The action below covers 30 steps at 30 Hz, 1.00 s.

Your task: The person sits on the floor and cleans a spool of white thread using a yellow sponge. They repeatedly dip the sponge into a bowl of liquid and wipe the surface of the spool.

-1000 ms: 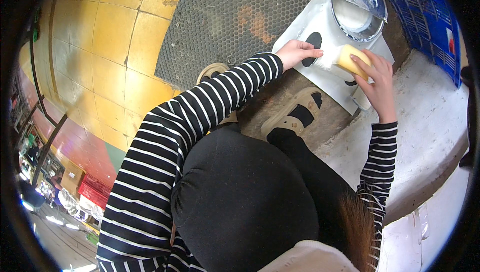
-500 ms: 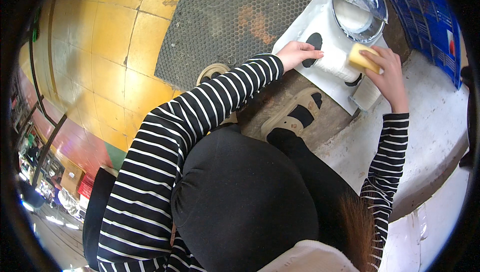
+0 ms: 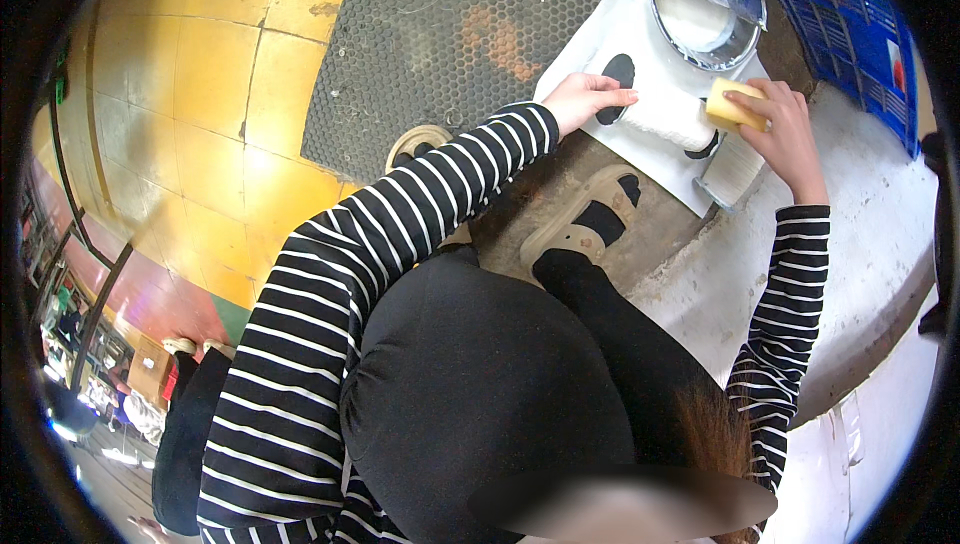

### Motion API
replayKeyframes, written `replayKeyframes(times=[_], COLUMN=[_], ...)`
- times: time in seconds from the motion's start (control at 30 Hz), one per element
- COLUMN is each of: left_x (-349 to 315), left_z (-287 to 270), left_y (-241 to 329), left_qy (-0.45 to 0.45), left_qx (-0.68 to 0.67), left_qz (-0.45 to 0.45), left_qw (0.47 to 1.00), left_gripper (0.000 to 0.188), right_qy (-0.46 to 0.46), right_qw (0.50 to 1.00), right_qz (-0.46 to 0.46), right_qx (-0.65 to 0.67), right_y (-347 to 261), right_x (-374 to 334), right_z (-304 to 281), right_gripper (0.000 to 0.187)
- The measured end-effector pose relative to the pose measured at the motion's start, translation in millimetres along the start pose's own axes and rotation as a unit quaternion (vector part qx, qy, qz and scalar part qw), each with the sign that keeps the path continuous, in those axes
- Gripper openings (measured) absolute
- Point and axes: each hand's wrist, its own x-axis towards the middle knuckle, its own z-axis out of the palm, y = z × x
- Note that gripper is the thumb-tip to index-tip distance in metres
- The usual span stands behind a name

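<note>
My right hand [image 3: 785,134] grips a yellow sponge [image 3: 738,106] just beyond the right end of a white, rounded piece [image 3: 668,119]. Dark parts show at both ends of that piece: a black oval [image 3: 619,79] on the left and a smaller black tip [image 3: 703,147] on the right. With thumb and fingertips pinched together, my left hand [image 3: 585,102] is at the black oval's lower edge; what lies between the fingers is hidden. All of this is on a white board [image 3: 575,64]. A clear round bowl [image 3: 718,52] with white liquid stands behind.
A pale block-like piece [image 3: 732,174] sits at the board's right edge. Blue crates [image 3: 845,34] rise at the far right. A grey honeycomb mat [image 3: 420,54] covers yellow floor tiles to the left. Another person's dark trouser leg [image 3: 185,454] shows at lower left.
The sponge has moved right, away from the white piece's end, with my right hand. My left hand keeps its pinch at the black oval. The other person's shoes have come into view.
</note>
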Motion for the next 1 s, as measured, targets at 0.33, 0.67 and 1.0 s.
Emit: replayKeyframes(times=[0.33,0.67,1.0], left_x=[7.2,3.4,-1.4], left_z=[0.0,3.4,6.4], left_y=[-2.5,12.2,17.6], left_qy=[0.001,0.007,0.022], left_qx=[-0.024,-0.041,-0.051], left_qz=[-0.006,-0.018,-0.009], left_qw=[1.0,0.999,0.998], left_gripper=[0.08,0.066,0.049], right_qy=[0.07,0.216,0.163], right_qw=[0.992,0.974,0.98], right_qz=[0.088,0.011,0.024], right_qx=[-0.058,-0.065,-0.109], right_y=[-40.3,-1.6,25.2], right_x=[-61.8,-41.4,78.7], right_z=[42.6,23.1,61.8], right_gripper=[0.051,0.045,0.041])
